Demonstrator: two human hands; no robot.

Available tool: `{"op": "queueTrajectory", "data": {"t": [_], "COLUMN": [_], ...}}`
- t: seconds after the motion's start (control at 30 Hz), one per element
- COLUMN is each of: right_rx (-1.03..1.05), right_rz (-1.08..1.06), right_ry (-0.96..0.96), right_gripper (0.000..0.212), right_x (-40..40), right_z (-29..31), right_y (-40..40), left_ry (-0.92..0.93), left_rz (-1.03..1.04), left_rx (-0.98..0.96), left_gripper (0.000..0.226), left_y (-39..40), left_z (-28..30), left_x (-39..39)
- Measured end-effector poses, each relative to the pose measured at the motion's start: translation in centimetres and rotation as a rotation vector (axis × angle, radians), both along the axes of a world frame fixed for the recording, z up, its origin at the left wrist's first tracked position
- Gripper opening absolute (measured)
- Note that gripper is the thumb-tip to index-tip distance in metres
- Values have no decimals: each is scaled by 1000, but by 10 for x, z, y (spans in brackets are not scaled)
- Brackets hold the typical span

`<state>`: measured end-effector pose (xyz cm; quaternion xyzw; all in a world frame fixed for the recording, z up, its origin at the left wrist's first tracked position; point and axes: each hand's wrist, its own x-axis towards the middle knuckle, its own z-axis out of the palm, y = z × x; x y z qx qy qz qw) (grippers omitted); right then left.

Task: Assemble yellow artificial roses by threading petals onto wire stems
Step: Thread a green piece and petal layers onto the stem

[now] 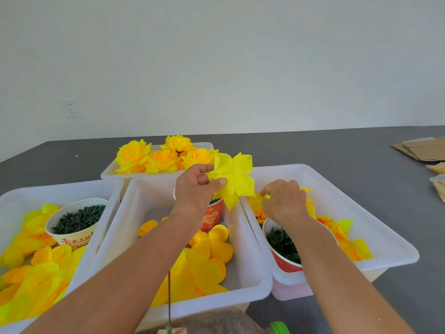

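Left hand (pixel 195 189) hides a red cup (pixel 212 218); its grip pinches petals (pixel 234 175).

yellow petal layer (pixel 234 175) held up, spread, above bins

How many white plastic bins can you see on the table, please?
4: left bin, middle bin under the left hand, right bin, and far bin holding finished roses.

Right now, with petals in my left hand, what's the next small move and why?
Probably lift one small petal out of the right bin and bring it to the petal layer: the right hand pinches it there, while the left hand holds the layer raised.
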<state>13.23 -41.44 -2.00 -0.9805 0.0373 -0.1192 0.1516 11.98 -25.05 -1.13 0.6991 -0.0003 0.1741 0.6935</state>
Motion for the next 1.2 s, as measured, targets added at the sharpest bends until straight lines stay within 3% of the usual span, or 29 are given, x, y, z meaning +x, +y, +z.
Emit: {"op": "queueTrajectory", "data": {"t": [0.07, 0.1, 0.17, 0.27, 0.37, 0.43, 0.53, 0.63, 0.8, 0.97, 1.2], "right_rx": [120, 225, 405, 586, 1159, 1365, 1369, 1370, 1486, 1491, 1612], "right_rz": [68, 115, 185, 217, 237, 319, 527, 596, 396, 253, -42], "right_ry": [53, 61, 43, -48, -25, 36, 92, 53, -40, -71, -215], "right_gripper": [16, 16, 37, 23, 20, 37, 55, 42, 21, 16, 17], "right_x": [0, 0, -2, 3, 1, 2, -1, -3, 2, 3, 11], "right_z": [1, 3, 7, 13, 16, 15, 14, 11, 10, 9, 7], "right_y": [1, 2, 3, 2, 2, 1, 0, 0, -6, -5, -13], "left_ry": [4, 9, 7, -4, 18, 18, -15, -16, 9, 35, 98], "left_rz": [14, 21, 21, -19, -74, -115, -150, -171, -236, -174, -82], "left_rx": [3, 0, -15, -35, -75, -90, -89, -110, -79, -10, 9], "left_gripper": [32, 32, 30, 22, 18, 16, 27, 32, 10, 21, 14], "left_y": [-1, -1, -1, 0, 1, 1, -1, -5, -5, -5, -1], "left_z": [1, 2, 4, 3, 2, 3, 5, 7, 6, 2, 1], "left_x": [-1, -2, -3, -2, -2, -3, -7, -10, -9, -6, -5]}}
